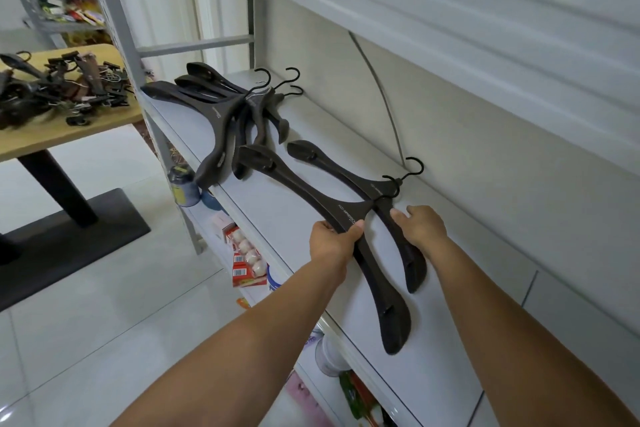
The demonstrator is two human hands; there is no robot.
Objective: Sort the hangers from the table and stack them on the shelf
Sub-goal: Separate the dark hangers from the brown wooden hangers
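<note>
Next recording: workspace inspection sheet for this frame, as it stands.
Surface: white shelf, hangers lying on it.
Job's things: front hanger and rear hanger at the near end; pile of hangers farther along; heap of hangers on the table.
Clutter: boxes below the shelf.
Hands: left hand grips the front hanger; right hand lies on the rear hanger, grip unclear.
Cables: thin grey line down the back wall, possibly a cable.
Surroundings: tiled floor.

Two dark, broad-shouldered hangers sit on the white shelf point(277, 218), hooks toward the back wall. The front hanger point(349, 213) crosses the rear hanger point(346, 172) near the necks. Further left lies a loose heap of similar hangers point(214, 111) (hooks overlapping). Clip hangers point(76, 87) clutter the wooden table point(86, 135).
</note>
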